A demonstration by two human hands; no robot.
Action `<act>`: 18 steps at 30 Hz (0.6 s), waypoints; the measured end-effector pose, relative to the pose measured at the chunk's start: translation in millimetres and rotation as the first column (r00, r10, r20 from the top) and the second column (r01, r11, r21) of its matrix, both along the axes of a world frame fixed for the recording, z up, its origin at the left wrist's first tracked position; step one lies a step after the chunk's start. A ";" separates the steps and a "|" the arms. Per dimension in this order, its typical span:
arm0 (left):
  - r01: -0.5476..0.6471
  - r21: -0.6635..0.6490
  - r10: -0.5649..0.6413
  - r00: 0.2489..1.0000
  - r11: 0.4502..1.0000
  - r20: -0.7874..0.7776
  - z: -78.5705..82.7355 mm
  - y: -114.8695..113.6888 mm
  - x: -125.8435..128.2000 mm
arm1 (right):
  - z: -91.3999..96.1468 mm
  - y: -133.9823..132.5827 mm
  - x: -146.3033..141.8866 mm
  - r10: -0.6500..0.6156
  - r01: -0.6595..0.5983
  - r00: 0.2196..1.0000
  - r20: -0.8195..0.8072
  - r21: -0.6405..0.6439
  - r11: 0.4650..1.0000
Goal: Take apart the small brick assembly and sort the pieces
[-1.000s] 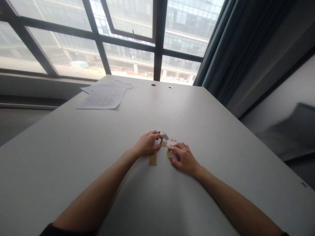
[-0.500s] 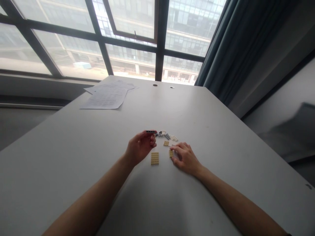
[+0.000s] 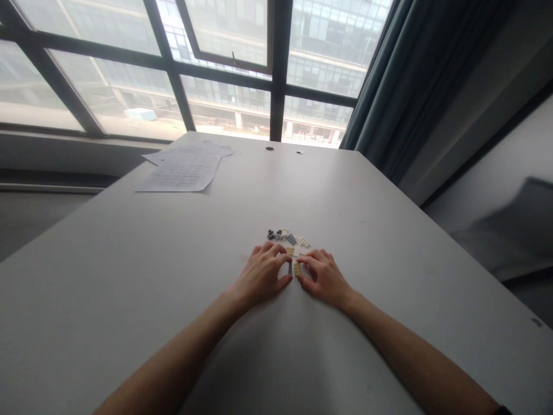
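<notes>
My left hand [image 3: 265, 273] has its thumb and fingers closed on a narrow dark grey building-block plate [image 3: 290, 268], low at the tabletop. Facing it, my right hand [image 3: 324, 276] grips a tan studded plate [image 3: 298, 269] at its ends. A thin gap seems to lie between the two pieces. Just beyond the fingertips are a small tan plate [image 3: 290, 251] and a smooth white piece [image 3: 301, 252]. The larger tan plate seen earlier is hidden, with my left hand over that spot.
Behind my hands lies a loose cluster of small pieces: black ones [image 3: 271, 234], a grey plate [image 3: 291, 238] and a white plate [image 3: 303, 242]. Printed papers [image 3: 181, 173] lie at the far left of the white table [image 3: 173, 242]. Windows and a dark curtain [image 3: 389, 86] stand beyond.
My left hand has come down and to the right, bringing the dark grey plate from the air to beside the tan plate. My right hand has stayed nearly still.
</notes>
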State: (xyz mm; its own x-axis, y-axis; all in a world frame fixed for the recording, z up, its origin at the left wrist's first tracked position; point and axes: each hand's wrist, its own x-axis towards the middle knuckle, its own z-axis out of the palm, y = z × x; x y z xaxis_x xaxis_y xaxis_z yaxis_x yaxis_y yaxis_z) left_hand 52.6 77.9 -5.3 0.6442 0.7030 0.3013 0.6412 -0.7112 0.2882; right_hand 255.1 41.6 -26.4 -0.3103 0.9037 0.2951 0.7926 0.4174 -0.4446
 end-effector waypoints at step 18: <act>0.008 -0.042 -0.008 1.000 0.999 0.012 -7.9 -0.1 2.6 | 1.8 -1.3 1.2 0.011 -0.011 1.000 -0.013 -0.010 1.000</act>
